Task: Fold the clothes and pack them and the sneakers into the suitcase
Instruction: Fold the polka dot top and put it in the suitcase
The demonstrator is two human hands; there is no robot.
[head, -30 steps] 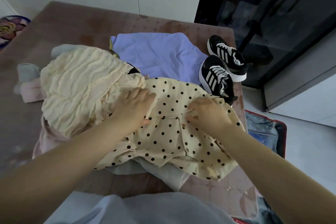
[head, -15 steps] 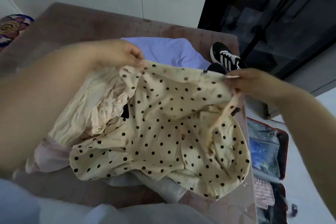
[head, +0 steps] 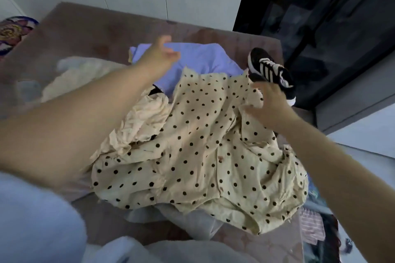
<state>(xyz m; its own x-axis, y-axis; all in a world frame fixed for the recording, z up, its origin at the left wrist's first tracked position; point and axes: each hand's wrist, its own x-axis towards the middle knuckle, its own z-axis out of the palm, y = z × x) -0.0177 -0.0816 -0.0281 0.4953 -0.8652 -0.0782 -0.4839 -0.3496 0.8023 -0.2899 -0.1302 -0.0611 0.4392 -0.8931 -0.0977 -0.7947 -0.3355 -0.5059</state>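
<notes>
A cream polka-dot garment (head: pixel 198 151) lies spread and rumpled on top of the clothes pile on the brown table (head: pixel 102 32). My right hand (head: pixel 269 104) grips its bunched right edge between thumb and fingers. My left hand (head: pixel 160 55) hovers blurred above a lavender garment (head: pixel 205 57), fingers loose and holding nothing. A crinkled cream garment (head: pixel 85 77) sits to the left. One black sneaker with white stripes (head: pixel 270 70) shows just beyond my right hand; a second one is hidden. The open suitcase (head: pixel 316 230) lies on the floor at the lower right.
A pale grey garment (head: pixel 192 222) pokes out under the polka-dot one near the table's front. A dark glass cabinet (head: pixel 320 17) stands behind the table's right end. A colourful mat (head: pixel 12 32) lies on the floor at far left. White cupboard doors run along the back.
Both hands lifted the polka-dot garment by its top edge. It has since dropped back over the pile; my left hand has let go and moved forward over the lavender garment.
</notes>
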